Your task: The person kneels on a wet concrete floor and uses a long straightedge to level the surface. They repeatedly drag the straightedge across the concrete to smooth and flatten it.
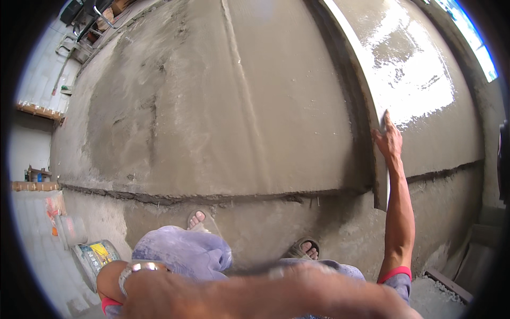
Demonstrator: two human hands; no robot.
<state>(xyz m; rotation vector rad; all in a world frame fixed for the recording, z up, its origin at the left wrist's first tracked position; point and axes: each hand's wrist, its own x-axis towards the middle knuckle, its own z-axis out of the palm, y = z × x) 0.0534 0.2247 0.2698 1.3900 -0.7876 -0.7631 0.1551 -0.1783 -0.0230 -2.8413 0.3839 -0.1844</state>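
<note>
My right arm reaches forward on the right, where my right hand grips a long, straight bar with a pale top edge. The thumb lies on its left side and the index finger stretches along it. The bar runs away from me over wet grey cement, its near end jutting past the slab's broken front edge. My left hand is blurred and very near the lower edge, beyond a metal wristwatch. Its fingers cannot be made out.
My sandalled feet stand below the slab edge. A bucket with a yellow label sits at lower left. Tools and a dark chair-like frame lie at upper left. Shiny wet cement spreads right of the bar, toward a wall.
</note>
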